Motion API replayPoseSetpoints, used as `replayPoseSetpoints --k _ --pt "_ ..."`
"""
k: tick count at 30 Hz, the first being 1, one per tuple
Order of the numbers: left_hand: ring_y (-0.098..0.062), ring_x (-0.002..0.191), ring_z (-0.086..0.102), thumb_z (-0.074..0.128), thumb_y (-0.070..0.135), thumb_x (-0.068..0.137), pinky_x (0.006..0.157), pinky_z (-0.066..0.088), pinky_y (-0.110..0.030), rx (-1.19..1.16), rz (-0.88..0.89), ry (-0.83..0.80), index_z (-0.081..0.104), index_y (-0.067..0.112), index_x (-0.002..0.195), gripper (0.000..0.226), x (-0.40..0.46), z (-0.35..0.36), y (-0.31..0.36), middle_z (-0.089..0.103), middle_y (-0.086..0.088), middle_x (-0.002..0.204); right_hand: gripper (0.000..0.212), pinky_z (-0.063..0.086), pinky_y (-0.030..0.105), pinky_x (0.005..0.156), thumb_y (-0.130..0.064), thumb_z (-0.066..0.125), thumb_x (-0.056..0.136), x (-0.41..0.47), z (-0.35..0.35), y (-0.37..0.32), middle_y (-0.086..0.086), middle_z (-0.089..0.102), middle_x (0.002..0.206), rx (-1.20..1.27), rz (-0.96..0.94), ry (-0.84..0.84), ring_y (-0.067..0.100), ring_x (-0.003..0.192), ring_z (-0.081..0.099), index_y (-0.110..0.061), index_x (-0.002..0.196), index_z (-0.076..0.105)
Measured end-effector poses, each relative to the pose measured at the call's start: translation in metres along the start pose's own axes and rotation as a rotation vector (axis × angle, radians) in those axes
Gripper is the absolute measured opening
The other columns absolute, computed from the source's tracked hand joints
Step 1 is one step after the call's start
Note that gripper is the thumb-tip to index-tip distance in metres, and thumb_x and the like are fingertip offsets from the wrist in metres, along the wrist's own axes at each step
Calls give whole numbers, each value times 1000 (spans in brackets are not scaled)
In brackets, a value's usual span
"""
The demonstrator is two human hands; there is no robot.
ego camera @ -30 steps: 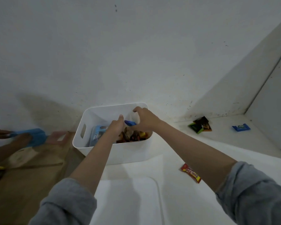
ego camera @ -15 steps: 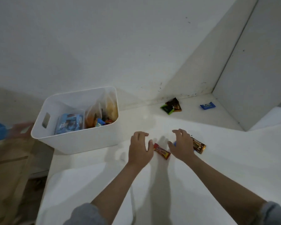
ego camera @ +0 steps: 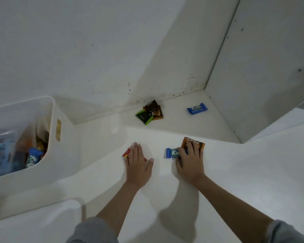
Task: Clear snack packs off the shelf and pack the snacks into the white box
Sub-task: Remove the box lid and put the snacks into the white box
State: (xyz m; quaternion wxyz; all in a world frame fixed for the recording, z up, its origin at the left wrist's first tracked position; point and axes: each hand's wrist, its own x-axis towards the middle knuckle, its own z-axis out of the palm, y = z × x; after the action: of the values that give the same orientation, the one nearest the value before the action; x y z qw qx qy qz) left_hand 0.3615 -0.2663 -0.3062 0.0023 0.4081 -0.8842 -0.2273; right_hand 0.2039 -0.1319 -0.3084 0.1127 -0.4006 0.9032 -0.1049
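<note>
The red snack pack (ego camera: pixel 126 153) lies flat on the white shelf (ego camera: pixel 226 172), its long axis running from near-right to far-left, mostly hidden under the left hand (ego camera: pixel 139 165). That hand's grip is spread, fingers straight and pressed down on the pack, thumb out to the right. The blue snack pack (ego camera: pixel 172 153) lies with its long axis left to right, its twisted end pointing left and white lettering showing. Just right of it sits the orange snack pack (ego camera: pixel 195 143), a flat square wrapper with a dark top edge, tilted a little clockwise. The right hand (ego camera: pixel 189 162) covers the near part of both; its fingers curl down over them (whether they actually pinch either pack I cannot tell).

The white box (ego camera: pixel 60 155) stands at the left on the shelf, holding blue and orange wrappers. Farther back, by the wall, lies a small pile of green and brown packs (ego camera: pixel 150 113), and well to its right a second blue pack (ego camera: pixel 197 108) near the corner. Grey sleeves (ego camera: pixel 95 230) show at the bottom edge.
</note>
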Motion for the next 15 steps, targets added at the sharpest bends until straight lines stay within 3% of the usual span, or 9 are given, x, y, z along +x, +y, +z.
replayPoseSetpoints --k 3,5,8,10,12,15 --pt "-25 148 -5 12 66 79 116 -2 -50 -30 13 37 1 9 151 93 48 -1 11 -8 -8 160 46 32 66 101 -31 40 71 42 -14 30 29 44 135 76 74 111 45 131 37 -7 105 59" --pt "-30 147 0 22 70 78 114 6 -57 -17 6 73 0 11 151 97 78 -2 19 -9 -11 160 63 25 69 104 -42 50 68 70 -22 42 28 33 143 112 111 177 43 137 27 -9 121 52" --pt "-37 145 10 38 80 71 111 15 -62 26 -55 140 0 14 151 111 119 -4 35 -7 -17 159 110 6 67 108 -80 55 61 105 -34 48 17 -3 158 113 195 88 39 145 -2 -29 149 13" --pt "-41 144 10 46 84 66 109 14 -66 31 -101 141 -4 24 150 115 142 -5 47 -11 -16 158 121 -1 68 108 -90 50 53 130 -41 51 9 -22 157 100 220 2 39 144 -17 -42 147 -11" --pt "-40 145 2 45 87 64 107 8 -68 43 -129 117 -10 37 148 112 161 -4 57 -19 -10 158 118 -3 72 106 -93 46 53 150 -41 53 5 -24 157 87 186 -25 42 142 -20 -47 145 -11" --pt "-38 145 -4 37 86 69 107 2 -69 88 -141 102 -3 50 144 92 180 0 68 -13 -2 159 98 -5 72 104 -88 44 63 165 -35 54 2 -17 160 15 131 -64 43 143 -15 -47 146 10"
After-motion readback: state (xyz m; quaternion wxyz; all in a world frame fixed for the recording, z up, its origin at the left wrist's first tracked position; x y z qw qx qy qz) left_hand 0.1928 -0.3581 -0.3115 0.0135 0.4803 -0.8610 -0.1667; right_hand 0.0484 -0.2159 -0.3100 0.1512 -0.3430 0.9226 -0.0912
